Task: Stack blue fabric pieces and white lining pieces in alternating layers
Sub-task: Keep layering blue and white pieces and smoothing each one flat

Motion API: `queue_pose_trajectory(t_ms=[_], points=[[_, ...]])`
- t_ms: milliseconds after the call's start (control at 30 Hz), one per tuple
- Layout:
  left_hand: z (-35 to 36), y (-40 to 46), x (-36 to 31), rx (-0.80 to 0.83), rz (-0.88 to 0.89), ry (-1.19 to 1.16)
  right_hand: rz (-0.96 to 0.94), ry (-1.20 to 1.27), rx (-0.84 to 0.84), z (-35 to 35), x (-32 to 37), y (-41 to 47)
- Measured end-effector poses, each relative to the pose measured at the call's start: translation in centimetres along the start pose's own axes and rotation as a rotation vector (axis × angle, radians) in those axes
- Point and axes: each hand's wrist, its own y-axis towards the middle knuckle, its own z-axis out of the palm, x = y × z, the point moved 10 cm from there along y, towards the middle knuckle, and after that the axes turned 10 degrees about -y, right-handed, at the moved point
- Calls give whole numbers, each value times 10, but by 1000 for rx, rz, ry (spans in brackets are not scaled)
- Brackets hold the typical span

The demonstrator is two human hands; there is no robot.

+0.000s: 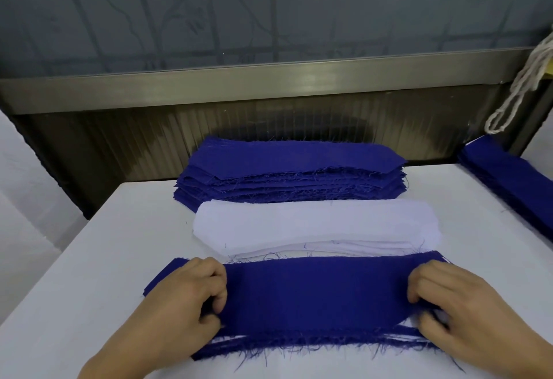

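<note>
A blue fabric piece (314,294) lies across the near stack (299,344), where white lining and frayed blue edges show beneath it. My left hand (185,303) grips the piece's left end with curled fingers. My right hand (460,306) grips its right end the same way. Behind it lies a pile of white lining pieces (314,226). Further back stands a thick pile of blue fabric pieces (287,169).
All piles rest on a white table (98,259). Another blue stack (511,181) lies along the table's right edge. A white cord (520,85) hangs at the upper right. A metal ledge and a dark ribbed wall panel (119,145) stand behind the table.
</note>
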Motion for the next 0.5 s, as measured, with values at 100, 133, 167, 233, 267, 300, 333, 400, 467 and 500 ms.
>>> queue_pose_trajectory(t_ms=[100, 133, 167, 233, 267, 300, 333, 400, 467, 500], points=[[0, -3, 1, 22, -1, -94, -10, 30, 38, 2, -1, -3], [-1, -3, 2, 22, -10, -148, -15, 38, 46, 1, -1, -3], [-2, -3, 3, 10, -21, -182, -20, 49, 52, 1, -2, -4], [-7, -2, 3, -50, -27, -217, -28, 81, 39, -2, -3, -5], [-11, -2, 2, -93, -18, -224, -21, 99, 14, -5, -5, -4], [-15, -2, 1, -143, -6, -209, 0, 118, -25, -9, -7, -4], [-17, -2, 0, -170, 7, -206, 33, 137, -71, -14, -10, -3], [-18, -1, -6, -214, 52, -210, 97, 146, -144, -21, -12, 2], [-14, 2, -15, -208, 83, -200, 106, 124, -122, -18, -4, 11], [-10, 5, -20, -192, 90, -196, 90, 103, -85, -12, 2, 17]])
